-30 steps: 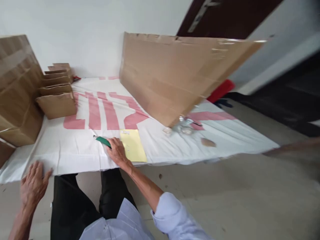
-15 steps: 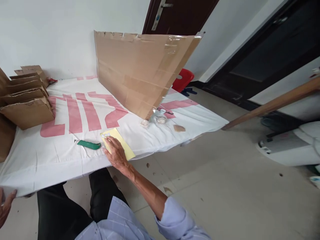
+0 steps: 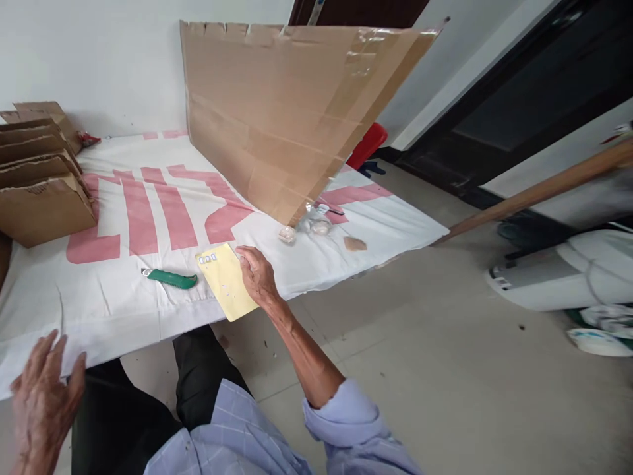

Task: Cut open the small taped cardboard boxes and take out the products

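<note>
A yellow sheet of paper or envelope (image 3: pixel 227 284) lies at the table's front edge, small white rectangles near its upper left corner. My right hand (image 3: pixel 258 274) rests at its right edge, fingers loosely bent and apart; no clear grip on it shows. To the left of the yellow sheet lies a green utility knife (image 3: pixel 171 278), a bit of its blade end showing. My left hand (image 3: pixel 47 389) is at the table's front left edge with its fingers spread, holding nothing.
A large cardboard sheet (image 3: pixel 287 112) stands tilted on the cloth-covered table (image 3: pixel 113 290). Folded cardboard pieces (image 3: pixel 44 208) stand at the left. Used clear tape rolls (image 3: pixel 287 234) and a brown scrap (image 3: pixel 355 243) lie near the right end. Behind is a red chair (image 3: pixel 366 144).
My right hand has slid right, from on top of the yellow sheet to its right edge. My left hand has come further into view at the table edge. The view has shifted slightly.
</note>
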A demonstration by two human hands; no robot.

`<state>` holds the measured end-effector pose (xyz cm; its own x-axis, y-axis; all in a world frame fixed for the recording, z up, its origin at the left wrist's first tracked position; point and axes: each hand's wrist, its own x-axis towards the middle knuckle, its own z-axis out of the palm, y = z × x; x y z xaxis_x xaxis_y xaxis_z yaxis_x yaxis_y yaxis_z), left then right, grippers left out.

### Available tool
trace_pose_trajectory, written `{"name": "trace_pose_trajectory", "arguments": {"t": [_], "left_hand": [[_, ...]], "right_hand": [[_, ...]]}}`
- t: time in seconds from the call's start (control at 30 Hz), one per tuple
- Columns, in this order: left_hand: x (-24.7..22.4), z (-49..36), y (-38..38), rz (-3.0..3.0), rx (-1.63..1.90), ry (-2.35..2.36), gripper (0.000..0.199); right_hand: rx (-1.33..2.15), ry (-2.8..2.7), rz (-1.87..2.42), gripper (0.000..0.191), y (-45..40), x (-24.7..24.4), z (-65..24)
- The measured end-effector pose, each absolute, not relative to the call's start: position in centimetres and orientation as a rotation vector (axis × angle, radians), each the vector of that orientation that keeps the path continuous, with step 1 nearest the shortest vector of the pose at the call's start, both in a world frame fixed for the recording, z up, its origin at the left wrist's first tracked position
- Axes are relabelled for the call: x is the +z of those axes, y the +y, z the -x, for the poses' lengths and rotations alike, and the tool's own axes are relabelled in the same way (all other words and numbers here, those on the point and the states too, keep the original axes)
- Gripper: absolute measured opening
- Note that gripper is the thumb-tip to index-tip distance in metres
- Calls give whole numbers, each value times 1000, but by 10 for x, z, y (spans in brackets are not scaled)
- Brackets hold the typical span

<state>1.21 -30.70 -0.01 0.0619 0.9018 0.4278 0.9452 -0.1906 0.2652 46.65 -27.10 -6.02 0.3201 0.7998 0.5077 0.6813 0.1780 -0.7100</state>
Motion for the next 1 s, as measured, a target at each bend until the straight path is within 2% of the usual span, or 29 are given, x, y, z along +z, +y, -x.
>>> {"name": "trace_pose_trajectory", "arguments": {"t": [0.1, 0.2, 0.33, 0.53, 0.77, 1.0], "left_hand": [[-18, -56, -309, 2467, -799, -1730, 46], [-34, -90, -307, 2687, -726, -1540, 40], [-42, -116, -299, 2794, -676, -1424, 42], [-46, -109, -288, 2722, -612, -1520, 48], [-49, -94, -292, 2661, -619, -1434, 54], [-50, -81, -298, 2606, -646, -1419, 59]], "right_hand": [[158, -1587, 1666, 41, -289, -86, -478], [163, -1703, 1747, 44, -301, -105, -477], [138, -1680, 1832, 45, -298, -111, -476], [173, -1599, 1863, 45, -285, -106, -484], [110, -1427, 1646, 43, -282, -108, -492], [-94, -1282, 1505, 33, -302, -88, -471]]}}
